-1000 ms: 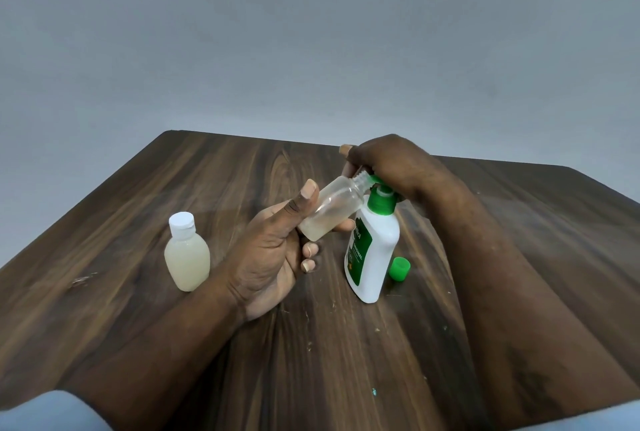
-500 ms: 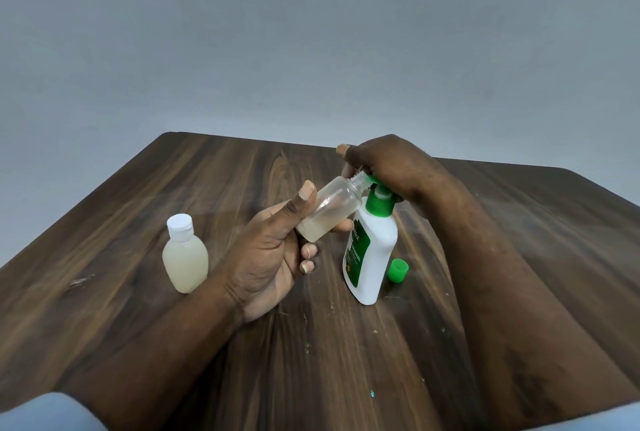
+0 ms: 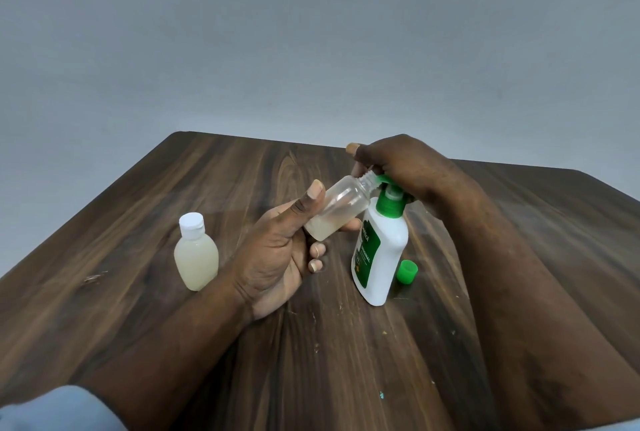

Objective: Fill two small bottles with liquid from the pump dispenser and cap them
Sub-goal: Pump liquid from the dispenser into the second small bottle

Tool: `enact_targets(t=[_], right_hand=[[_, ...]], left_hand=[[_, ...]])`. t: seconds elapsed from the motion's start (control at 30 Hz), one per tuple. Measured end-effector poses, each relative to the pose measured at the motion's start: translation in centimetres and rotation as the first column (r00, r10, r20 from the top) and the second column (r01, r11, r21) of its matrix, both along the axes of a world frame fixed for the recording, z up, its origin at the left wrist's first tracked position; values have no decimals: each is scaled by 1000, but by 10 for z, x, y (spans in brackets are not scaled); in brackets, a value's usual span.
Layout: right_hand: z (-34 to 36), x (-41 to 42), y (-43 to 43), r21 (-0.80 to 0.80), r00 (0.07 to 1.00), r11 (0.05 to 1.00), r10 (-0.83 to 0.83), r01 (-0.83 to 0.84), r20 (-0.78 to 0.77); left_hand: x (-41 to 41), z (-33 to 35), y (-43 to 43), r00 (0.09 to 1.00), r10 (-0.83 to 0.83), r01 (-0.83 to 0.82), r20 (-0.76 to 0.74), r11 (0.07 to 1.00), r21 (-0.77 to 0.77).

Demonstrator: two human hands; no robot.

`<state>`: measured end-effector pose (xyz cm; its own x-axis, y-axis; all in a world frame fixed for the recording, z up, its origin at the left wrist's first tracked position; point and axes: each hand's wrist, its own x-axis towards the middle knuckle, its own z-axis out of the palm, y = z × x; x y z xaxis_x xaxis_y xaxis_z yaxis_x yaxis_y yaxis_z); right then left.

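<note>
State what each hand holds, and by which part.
Left hand grips the small clear open bottle by its lower body, tilted. Right hand rests on the white pump dispenser's green head.

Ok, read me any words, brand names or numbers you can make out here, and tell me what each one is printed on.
"ORIGINAL", running vertically on the green label of the white pump dispenser; its first letters are faint.
Larger brand word above it on the same label: partly hidden, not readable.
Small print and emblem lower on the label: too small to read.
Capped small bottle, open small bottle, green cap: no text visible.
</note>
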<state>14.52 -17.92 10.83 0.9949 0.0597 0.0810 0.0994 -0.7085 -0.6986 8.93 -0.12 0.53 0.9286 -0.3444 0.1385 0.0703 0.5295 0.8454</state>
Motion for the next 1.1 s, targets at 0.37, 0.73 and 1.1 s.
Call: enact_targets(t=[0.37,0.73,1.1], right_hand=[[-3,1,1,-6,1000,1000,-8,8,-15],[-5,2,1,45,998,999,-15,17,-59],[-1,3,-2,23,1000,1000,-15,15,-1]], left_hand=[[0,0,1,1000,-5,5,-2,1000,27],[-3,2,1,999,-23,22,26,999,30],[-3,5,0,1000,-5,3,24,998,63]])
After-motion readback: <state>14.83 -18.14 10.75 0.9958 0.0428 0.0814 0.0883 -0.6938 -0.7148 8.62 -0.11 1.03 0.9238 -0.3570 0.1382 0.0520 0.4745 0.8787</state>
